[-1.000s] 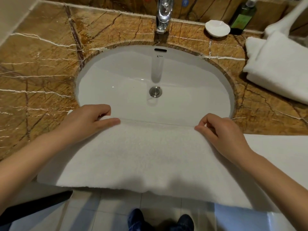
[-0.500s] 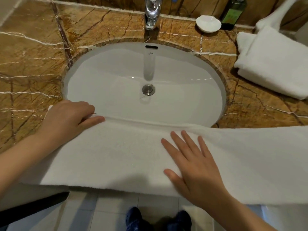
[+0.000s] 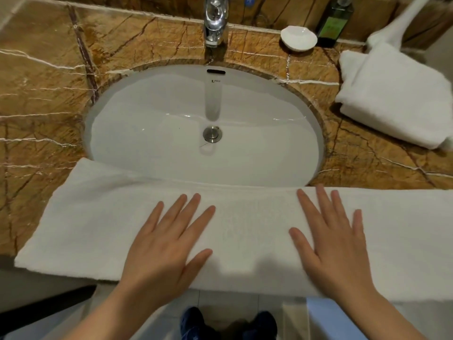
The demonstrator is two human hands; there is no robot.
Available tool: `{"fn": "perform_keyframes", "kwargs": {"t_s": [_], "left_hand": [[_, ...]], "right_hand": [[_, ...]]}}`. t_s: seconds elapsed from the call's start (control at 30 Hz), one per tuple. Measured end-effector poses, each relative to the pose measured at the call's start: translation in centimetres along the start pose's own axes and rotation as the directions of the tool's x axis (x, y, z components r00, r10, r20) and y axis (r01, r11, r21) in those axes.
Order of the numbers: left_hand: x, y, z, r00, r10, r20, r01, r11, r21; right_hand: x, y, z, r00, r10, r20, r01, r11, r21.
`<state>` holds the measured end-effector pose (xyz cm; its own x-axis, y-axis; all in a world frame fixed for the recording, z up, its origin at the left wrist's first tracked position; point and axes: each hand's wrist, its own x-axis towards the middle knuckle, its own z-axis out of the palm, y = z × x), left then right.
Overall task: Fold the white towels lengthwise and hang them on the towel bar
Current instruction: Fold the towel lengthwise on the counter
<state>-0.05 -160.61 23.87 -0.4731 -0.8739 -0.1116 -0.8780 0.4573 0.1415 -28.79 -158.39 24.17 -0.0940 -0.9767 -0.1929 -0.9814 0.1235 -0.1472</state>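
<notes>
A long white towel (image 3: pixel 98 222) lies folded lengthwise along the front edge of the marble counter, its far edge crossing the near rim of the sink. My left hand (image 3: pixel 164 249) lies flat on it with fingers spread, left of centre. My right hand (image 3: pixel 333 244) presses flat on it too, fingers straight and spread, right of centre. A second white towel (image 3: pixel 392 99), folded thick, sits on the counter at the far right. No towel bar is in view.
The white oval sink (image 3: pixel 171 119) fills the counter's middle under a chrome tap (image 3: pixel 214 20). A small white dish (image 3: pixel 298 38) and a dark green bottle (image 3: pixel 334 20) stand at the back wall. Brown marble counter (image 3: pixel 44 94) extends left. Shoes (image 3: pixel 193 325) show on the tiled floor below.
Both hands let go of the towel's far edge, the right one first, and now lie flat on top of the towel. The folded towel lies smoother along the counter's front.
</notes>
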Motion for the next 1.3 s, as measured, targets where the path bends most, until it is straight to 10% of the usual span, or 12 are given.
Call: {"fn": "perform_keyframes", "kwargs": {"t_s": [0.6,1.0,1.3], "left_hand": [[0.6,3.4,-0.6,0.998,-0.030,0.062,0.033,0.998,-0.051],[-2.9,-7.3,-0.9,0.967,-0.255,-0.002,0.254,0.967,-0.029],[-3.0,-7.7,-0.4,0.966,-0.237,-0.099,0.219,0.962,-0.162]], "right_hand": [[-0.6,2.8,-1.5,0.995,0.095,0.031,-0.094,0.995,-0.018],[0.2,-16.1,2.2,0.809,-0.569,0.147,0.564,0.822,0.079],[8.3,-24.3,-0.4,0.930,-0.367,-0.029,0.319,0.765,0.559]]}}
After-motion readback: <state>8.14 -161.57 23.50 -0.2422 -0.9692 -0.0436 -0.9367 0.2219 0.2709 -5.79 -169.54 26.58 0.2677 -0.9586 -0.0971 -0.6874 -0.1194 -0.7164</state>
